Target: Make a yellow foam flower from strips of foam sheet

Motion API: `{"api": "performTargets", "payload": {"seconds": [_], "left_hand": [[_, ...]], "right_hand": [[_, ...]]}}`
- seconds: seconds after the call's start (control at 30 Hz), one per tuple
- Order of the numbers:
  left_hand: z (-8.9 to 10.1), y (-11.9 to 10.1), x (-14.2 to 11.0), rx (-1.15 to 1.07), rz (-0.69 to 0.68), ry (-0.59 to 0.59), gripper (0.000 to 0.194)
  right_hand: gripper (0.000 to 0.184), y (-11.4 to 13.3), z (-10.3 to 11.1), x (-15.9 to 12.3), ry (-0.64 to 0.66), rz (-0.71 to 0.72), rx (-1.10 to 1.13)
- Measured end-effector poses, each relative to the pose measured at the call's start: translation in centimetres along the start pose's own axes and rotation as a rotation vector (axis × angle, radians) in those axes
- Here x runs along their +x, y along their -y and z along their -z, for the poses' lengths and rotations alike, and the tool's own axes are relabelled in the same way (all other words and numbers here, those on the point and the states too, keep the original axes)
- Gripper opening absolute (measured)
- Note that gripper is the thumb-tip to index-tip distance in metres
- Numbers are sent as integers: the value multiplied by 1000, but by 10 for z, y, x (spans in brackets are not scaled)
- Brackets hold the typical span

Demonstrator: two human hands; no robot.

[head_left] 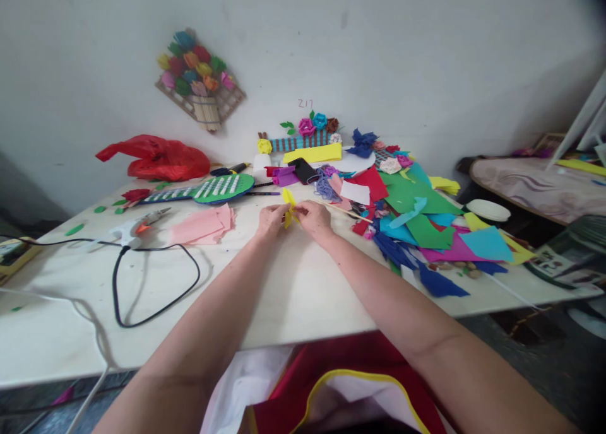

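Observation:
Both of my hands meet over the middle of the white table, pinching a small yellow paper flower (288, 199). My left hand (272, 218) grips it from the left, fingers closed. From the other side my right hand (313, 219) holds it with thumb and fingers pressed together. The yellow petals stick up between the hands; their lower part is partly hidden by my fingers. A thin wooden stick (348, 212) lies just right of my right hand. Left of my left hand rest pink paper sheets (203, 224).
A glue gun (132, 231) with a looping black cord lies on the left. Behind are a green decorated paddle shape (225, 188), a red plastic bag (165, 159) and a black phone (304, 171). Coloured paper scraps (419, 197) crowd the right, near a glass jar (575, 251).

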State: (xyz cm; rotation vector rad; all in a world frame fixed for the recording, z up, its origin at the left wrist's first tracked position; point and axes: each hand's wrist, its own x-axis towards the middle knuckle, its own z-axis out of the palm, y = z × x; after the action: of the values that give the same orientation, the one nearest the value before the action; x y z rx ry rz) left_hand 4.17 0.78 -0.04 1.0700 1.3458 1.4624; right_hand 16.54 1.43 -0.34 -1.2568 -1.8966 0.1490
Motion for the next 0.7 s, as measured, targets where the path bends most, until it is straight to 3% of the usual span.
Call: {"api": "performTargets", "payload": {"seconds": [0.43,0.7], "left_hand": [[1,-2,2,-134,28,24,28],[1,0,3,-94,25,22,26]], "right_hand": [[21,2,0,1,35,-31,9],[21,1,0,1,46,-30,16]]}}
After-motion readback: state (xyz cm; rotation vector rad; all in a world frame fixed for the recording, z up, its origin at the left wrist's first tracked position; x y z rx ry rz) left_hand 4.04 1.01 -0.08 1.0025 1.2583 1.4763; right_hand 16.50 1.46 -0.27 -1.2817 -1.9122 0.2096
